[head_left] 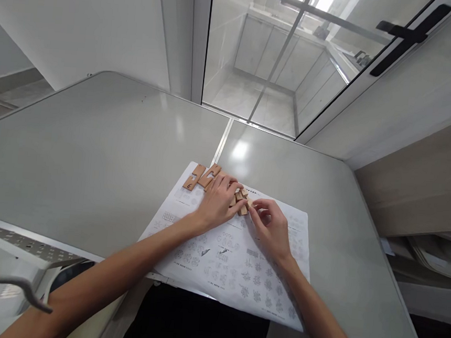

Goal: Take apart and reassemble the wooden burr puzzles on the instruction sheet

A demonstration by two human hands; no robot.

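Note:
Both hands meet at a small cluster of interlocking wooden puzzle pieces above the printed sheet. My left hand is closed around the cluster's left side, its fingers covering part of it. From the right, my right hand pinches a light wooden piece at the cluster's edge; whether that piece is joined to the others, I cannot tell. Two flat wooden pieces with cut-out slots lie by my left hand: one bears a dark mark, and the other is partly overlapped by the fingers.
The paper, covered with small diagrams, lies on a grey table with a seam across it. Behind the table stands a glass door with a black handle. Shelving is at the right.

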